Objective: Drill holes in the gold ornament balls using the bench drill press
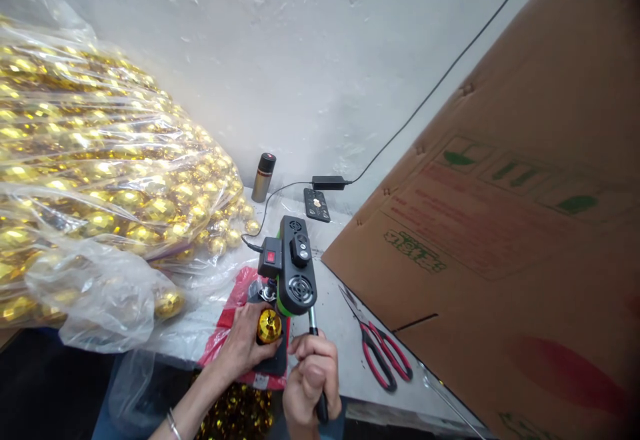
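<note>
A small black press machine (291, 268) with a red switch and a green trim stands on the table's near edge. My left hand (243, 341) holds a faceted gold ball (269, 325) under the machine's head, on its black base. My right hand (311, 377) is closed around the machine's lever handle (315, 340), which slopes down toward me. A red plastic sheet (231, 313) lies under the machine.
A large clear bag of gold balls (100, 180) fills the left. A cardboard box (505, 247) stands close on the right. Red-handled scissors (383, 353) lie beside the machine. A metal can (263, 177), a remote (317, 205) and a power adapter (329, 183) sit by the wall.
</note>
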The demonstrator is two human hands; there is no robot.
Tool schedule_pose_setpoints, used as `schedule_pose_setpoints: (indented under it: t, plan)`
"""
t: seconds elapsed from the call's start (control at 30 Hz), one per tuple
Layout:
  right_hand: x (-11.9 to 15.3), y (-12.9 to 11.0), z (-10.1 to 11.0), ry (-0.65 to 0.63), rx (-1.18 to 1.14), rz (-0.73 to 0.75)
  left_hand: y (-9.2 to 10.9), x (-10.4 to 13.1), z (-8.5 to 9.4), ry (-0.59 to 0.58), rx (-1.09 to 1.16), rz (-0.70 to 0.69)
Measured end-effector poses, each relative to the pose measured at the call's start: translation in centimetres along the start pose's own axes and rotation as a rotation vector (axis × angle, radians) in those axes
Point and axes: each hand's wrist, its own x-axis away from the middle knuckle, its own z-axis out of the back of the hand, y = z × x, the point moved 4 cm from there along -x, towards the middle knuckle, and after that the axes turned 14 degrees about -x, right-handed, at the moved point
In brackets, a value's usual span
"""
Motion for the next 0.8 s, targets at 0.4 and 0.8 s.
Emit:
schedule_pose_setpoints:
  t: [0.4, 0.8]
  plan:
    - [0.2, 0.6, -0.5, 0.111, -0.061, 0.014, 0.1, 0.0, -0.7, 0.021, 0.030, 0.009]
    - [1.6, 1.6, 0.7, -0.076, 0.179, 0.217, 0.3, 0.1, -0.5, -0.001, 0.072, 0.014]
